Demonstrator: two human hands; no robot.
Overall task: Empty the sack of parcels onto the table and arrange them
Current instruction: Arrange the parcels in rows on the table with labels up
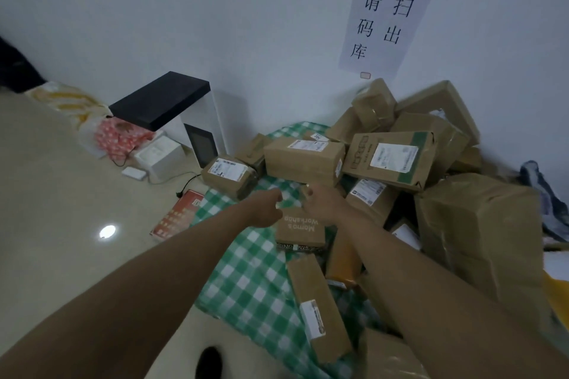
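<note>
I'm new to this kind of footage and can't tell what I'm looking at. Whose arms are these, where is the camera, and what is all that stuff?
There is one picture, from a camera worn on a person's head, looking forward and down. The two bare arms are that person's. The left hand and right hand reach over a green checked cloth toward a pile of brown cardboard parcels. Both hands look curled at a printed brown box; whether either has a grip on it is unclear. A paper sign hangs on the wall.
</note>
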